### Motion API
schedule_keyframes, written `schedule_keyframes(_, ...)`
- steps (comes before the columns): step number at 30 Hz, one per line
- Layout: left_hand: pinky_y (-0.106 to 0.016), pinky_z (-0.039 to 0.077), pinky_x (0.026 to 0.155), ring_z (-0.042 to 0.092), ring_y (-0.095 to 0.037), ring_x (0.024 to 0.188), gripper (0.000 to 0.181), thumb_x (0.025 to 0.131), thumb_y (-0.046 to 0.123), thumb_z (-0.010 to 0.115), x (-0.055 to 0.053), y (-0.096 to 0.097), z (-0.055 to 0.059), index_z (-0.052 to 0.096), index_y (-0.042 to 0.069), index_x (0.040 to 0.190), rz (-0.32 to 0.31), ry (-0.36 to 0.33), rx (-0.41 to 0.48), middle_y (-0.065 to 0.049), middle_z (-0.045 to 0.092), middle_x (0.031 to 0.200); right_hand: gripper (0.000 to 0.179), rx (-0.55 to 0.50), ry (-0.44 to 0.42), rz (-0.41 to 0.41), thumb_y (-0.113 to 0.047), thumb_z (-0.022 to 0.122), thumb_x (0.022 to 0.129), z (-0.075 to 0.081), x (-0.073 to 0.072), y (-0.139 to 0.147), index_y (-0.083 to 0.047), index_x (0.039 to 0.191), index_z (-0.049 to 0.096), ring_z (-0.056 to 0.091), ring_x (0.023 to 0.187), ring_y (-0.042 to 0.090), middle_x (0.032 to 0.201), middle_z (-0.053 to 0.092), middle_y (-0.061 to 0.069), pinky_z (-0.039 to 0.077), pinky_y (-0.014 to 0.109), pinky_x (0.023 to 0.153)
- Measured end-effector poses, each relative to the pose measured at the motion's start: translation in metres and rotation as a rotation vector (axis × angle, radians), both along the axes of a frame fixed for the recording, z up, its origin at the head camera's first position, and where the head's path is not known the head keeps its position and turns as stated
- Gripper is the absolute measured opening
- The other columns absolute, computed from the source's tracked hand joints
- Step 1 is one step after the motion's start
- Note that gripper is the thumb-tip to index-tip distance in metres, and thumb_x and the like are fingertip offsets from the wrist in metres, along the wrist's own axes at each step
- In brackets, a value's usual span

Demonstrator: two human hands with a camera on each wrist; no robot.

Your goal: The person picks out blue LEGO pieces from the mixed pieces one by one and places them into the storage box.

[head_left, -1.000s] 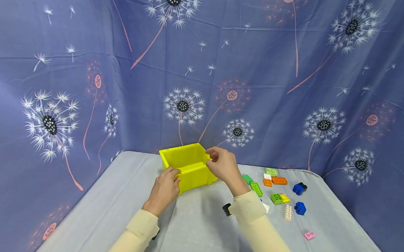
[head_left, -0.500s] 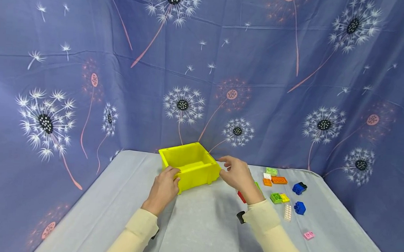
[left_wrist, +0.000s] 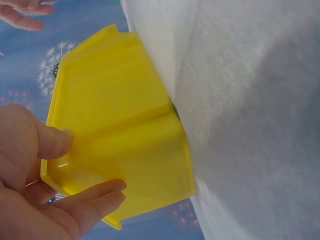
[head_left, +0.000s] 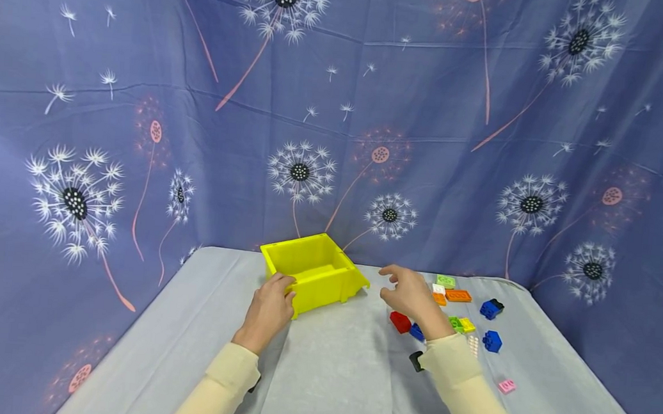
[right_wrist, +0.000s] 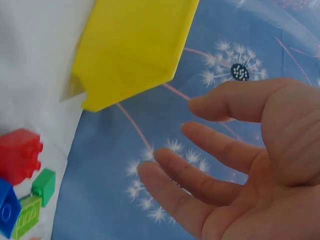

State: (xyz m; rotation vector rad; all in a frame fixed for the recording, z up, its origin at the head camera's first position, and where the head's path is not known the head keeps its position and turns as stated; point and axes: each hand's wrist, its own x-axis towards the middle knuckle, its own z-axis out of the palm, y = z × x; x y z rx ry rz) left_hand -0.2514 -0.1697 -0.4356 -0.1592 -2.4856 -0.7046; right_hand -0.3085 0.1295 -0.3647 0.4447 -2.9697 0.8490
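A yellow plastic bin (head_left: 322,293) stands upright on the cloth-covered table, its inside bare in the head view. My left hand (head_left: 266,308) grips its near left corner; in the left wrist view the thumb and fingers lie about the rim of the bin (left_wrist: 120,95). Apart from the bin, to its right, my right hand (head_left: 412,296) hovers with loosely spread fingers. Nothing lies between the thumb and fingers of that hand (right_wrist: 260,185). Below it on the table are a red toy brick (head_left: 400,322) and a blue brick (head_left: 417,331), partly covered by the wrist.
Farther right lie several building bricks, among them an orange one (head_left: 459,296), a lime one (head_left: 445,282), a blue one (head_left: 492,341) and a pink one (head_left: 507,387). A blue dandelion-print curtain (head_left: 333,188) hangs right behind the table.
My right hand has come away from the bin's right end and moved right, over the bricks. That end of the bin and the red brick now show. My left hand keeps its grip.
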Motion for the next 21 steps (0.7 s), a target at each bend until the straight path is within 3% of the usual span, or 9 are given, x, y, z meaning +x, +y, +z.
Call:
schedule_keyframes(4, -0.046, 0.059, 0.089, 0.071, -0.03, 0.103, 0.024, 0.095, 0.007, 0.073, -0.001, 0.003, -0.001, 0.074, 0.006, 0.12, -0.005, -0.007, 0.008, -0.007, 0.07, 0.114, 0.049, 0.038, -0.028, -0.006, -0.019, 0.067, 0.091, -0.004, -0.001, 0.014, -0.014, 0.14, 0.063, 0.068, 0.097, 0.035, 0.135, 0.063, 0.023, 0.053, 0.038, 0.066)
schedule_keyframes(10, -0.047, 0.059, 0.089, 0.071, -0.031, 0.103, 0.025, 0.095, 0.006, 0.072, -0.001, 0.005, -0.003, 0.074, 0.005, 0.12, -0.015, 0.002, 0.006, -0.007, 0.07, 0.114, 0.05, 0.082, -0.079, -0.026, -0.022, 0.068, 0.094, -0.003, 0.0, 0.031, -0.011, 0.142, 0.06, 0.06, 0.122, 0.042, 0.141, 0.059, 0.026, 0.056, 0.053, 0.088)
schedule_keyframes(13, -0.047, 0.059, 0.089, 0.071, -0.031, 0.103, 0.026, 0.095, 0.006, 0.073, -0.001, 0.005, -0.002, 0.073, 0.005, 0.121, -0.01, 0.001, 0.012, -0.008, 0.07, 0.115, 0.05, 0.075, -0.09, -0.037, -0.021, 0.069, 0.095, -0.002, -0.001, 0.036, -0.009, 0.143, 0.059, 0.062, 0.12, 0.042, 0.143, 0.057, 0.028, 0.056, 0.05, 0.084)
schedule_keyframes(15, -0.047, 0.059, 0.089, 0.071, -0.031, 0.104, 0.026, 0.095, 0.006, 0.072, -0.002, 0.004, -0.002, 0.073, 0.005, 0.122, -0.01, -0.003, 0.017, -0.008, 0.07, 0.116, 0.05, 0.082, -0.09, -0.041, -0.02, 0.069, 0.095, -0.002, -0.003, 0.039, -0.008, 0.142, 0.06, 0.064, 0.114, 0.04, 0.141, 0.057, 0.029, 0.056, 0.045, 0.079)
schedule_keyframes(17, -0.047, 0.059, 0.09, 0.071, -0.032, 0.105, 0.027, 0.096, 0.007, 0.072, -0.002, 0.003, -0.001, 0.072, 0.004, 0.123, -0.011, -0.015, 0.02, -0.008, 0.07, 0.117, 0.049, 0.085, -0.113, -0.044, -0.019, 0.069, 0.095, -0.003, -0.005, 0.042, -0.007, 0.141, 0.06, 0.067, 0.096, 0.032, 0.14, 0.057, 0.03, 0.054, 0.039, 0.07)
schedule_keyframes(21, -0.047, 0.058, 0.092, 0.07, -0.031, 0.107, 0.028, 0.098, 0.008, 0.07, -0.002, 0.0, -0.001, 0.072, 0.005, 0.125, -0.003, -0.05, 0.023, -0.007, 0.068, 0.119, 0.047, 0.094, -0.173, -0.058, -0.016, 0.069, 0.093, -0.008, -0.012, 0.048, -0.007, 0.138, 0.062, 0.054, 0.063, 0.018, 0.135, 0.059, 0.029, 0.046, 0.031, 0.058)
